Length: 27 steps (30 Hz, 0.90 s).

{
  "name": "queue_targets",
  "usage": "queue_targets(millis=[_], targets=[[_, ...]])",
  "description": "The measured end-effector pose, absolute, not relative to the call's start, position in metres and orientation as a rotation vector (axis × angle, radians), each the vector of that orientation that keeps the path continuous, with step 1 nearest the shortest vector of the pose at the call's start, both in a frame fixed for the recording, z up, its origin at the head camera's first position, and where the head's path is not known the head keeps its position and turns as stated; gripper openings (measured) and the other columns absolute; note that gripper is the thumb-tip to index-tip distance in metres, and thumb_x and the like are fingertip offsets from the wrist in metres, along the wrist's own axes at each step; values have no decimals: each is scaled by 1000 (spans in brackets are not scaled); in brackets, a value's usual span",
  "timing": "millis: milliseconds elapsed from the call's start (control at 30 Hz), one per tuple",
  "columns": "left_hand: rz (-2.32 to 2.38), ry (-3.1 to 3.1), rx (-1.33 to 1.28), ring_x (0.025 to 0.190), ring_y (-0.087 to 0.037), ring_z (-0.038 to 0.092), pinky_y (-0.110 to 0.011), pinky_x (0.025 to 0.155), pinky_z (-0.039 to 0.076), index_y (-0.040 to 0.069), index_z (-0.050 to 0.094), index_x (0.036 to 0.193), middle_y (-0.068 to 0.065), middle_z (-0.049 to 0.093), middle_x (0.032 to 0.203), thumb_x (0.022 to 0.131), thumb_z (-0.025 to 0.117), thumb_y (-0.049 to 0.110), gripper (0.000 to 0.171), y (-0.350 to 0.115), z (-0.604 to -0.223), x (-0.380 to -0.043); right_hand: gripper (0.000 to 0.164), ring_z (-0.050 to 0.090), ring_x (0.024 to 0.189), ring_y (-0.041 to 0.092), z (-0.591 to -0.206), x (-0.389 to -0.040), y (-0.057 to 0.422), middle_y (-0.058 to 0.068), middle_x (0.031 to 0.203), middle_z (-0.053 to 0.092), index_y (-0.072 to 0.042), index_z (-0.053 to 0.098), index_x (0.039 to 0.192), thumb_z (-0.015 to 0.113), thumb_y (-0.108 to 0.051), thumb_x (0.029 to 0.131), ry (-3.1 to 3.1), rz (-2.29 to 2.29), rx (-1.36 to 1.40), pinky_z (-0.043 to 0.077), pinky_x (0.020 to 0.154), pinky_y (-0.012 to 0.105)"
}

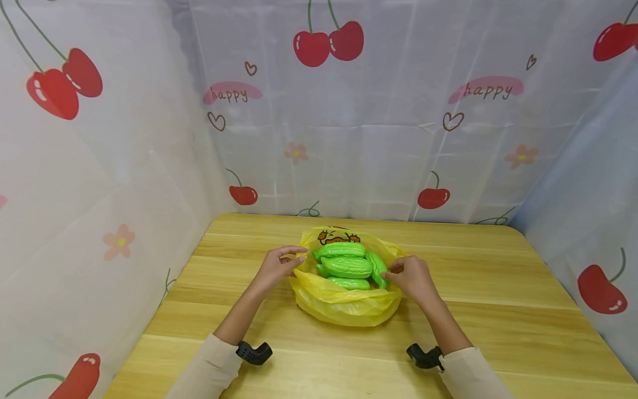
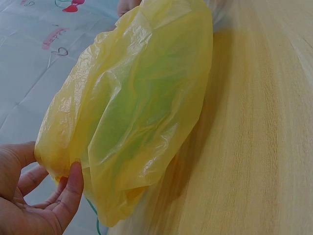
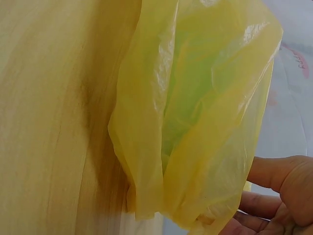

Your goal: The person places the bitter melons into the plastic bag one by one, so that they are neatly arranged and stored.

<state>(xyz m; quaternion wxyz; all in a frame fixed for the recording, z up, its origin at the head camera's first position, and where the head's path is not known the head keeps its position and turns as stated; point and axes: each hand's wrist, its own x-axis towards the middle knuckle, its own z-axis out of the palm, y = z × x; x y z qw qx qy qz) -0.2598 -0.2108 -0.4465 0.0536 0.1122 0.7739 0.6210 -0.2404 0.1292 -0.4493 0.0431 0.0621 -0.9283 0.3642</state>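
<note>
A yellow plastic bag (image 1: 344,310) with a cartoon print sits mouth-up on the table, its rim folded and spread wide. Inside lie several bright green, wrinkled bitter melons (image 1: 346,267), glossy like plastic models. At the bag's left rim, my left hand (image 1: 279,265) holds the edge between thumb and fingers; its fingers (image 2: 71,193) press the film in the left wrist view. My right hand (image 1: 411,276) grips the right rim, fingertips close to the rightmost bitter melon (image 1: 376,269). In the right wrist view, the film partly hides that hand's fingertips.
The bag rests on a light wooden table (image 1: 498,332). White curtains (image 1: 369,149) with cherry prints surround the table at the back and both sides. Black wrist mounts (image 1: 254,353) sit at both beige cuffs.
</note>
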Motion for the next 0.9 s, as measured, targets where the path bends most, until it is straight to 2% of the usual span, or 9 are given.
queue_targets(millis=[300, 500, 600, 767, 833, 900], targets=[[1886, 2346, 346, 79, -17, 60, -32, 70, 58, -7, 63, 132, -22, 61, 131, 99, 66, 10, 37, -211, -447, -260, 23, 69, 89, 37, -447, -240, 132, 23, 97, 73, 10, 75, 100, 79, -8, 88, -2816, 1154, 212, 58, 72, 45], [1890, 2348, 337, 80, -17, 61, -31, 70, 58, -6, 64, 132, -22, 61, 133, 99, 66, 10, 36, -212, -448, -261, 25, 70, 89, 36, -447, -240, 134, 22, 98, 73, 11, 75, 102, 79, -10, 89, -2790, 1188, 219, 58, 70, 43], [1890, 2348, 322, 84, -23, 63, -33, 71, 58, -4, 65, 131, -21, 59, 135, 99, 67, 11, 36, -212, -449, -261, 25, 70, 89, 35, -446, -241, 136, 21, 98, 74, 10, 75, 103, 78, -12, 89, -2784, 1204, 209, 59, 70, 42], [1896, 2333, 292, 98, -42, 63, -36, 73, 59, -1, 66, 131, -19, 56, 136, 100, 66, 14, 35, -213, -451, -261, 26, 70, 90, 35, -445, -242, 137, 22, 102, 73, 9, 75, 105, 77, -12, 91, -2773, 1224, 214, 59, 70, 41], [1900, 2328, 287, 97, -41, 63, -38, 74, 59, -1, 66, 131, -20, 56, 134, 100, 66, 15, 35, -213, -451, -261, 26, 69, 91, 35, -445, -242, 138, 22, 105, 73, 8, 75, 106, 77, -13, 91, -2771, 1231, 218, 58, 70, 41], [1903, 2325, 285, 93, -35, 64, -41, 75, 60, -1, 66, 132, -20, 56, 132, 100, 66, 15, 35, -213, -450, -261, 27, 69, 93, 35, -445, -243, 138, 23, 107, 72, 8, 75, 107, 76, -14, 92, -2769, 1240, 228, 59, 71, 41]])
